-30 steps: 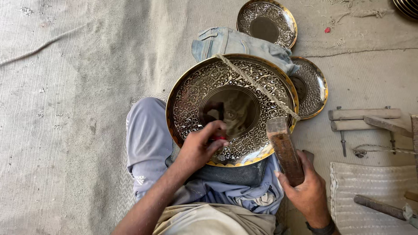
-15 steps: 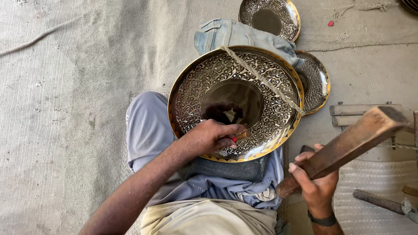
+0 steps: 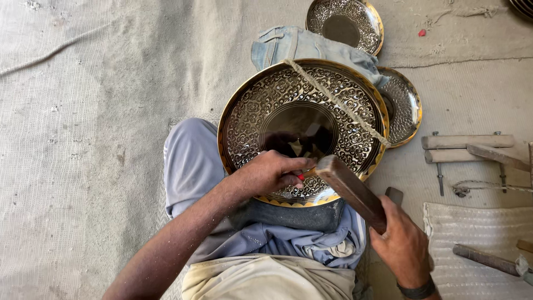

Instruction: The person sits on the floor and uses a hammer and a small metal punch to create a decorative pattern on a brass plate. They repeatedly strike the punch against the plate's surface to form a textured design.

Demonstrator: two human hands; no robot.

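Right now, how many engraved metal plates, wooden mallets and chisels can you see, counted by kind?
Engraved metal plates: 3, large plate, far plate, side plate
Wooden mallets: 1, mallet in right hand
Chisels: 1, chisel in left hand
Total: 5

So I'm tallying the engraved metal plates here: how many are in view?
3, maybe more: the large plate on the person's lap, one small plate at the top, another small plate partly hidden behind the large one's right rim.
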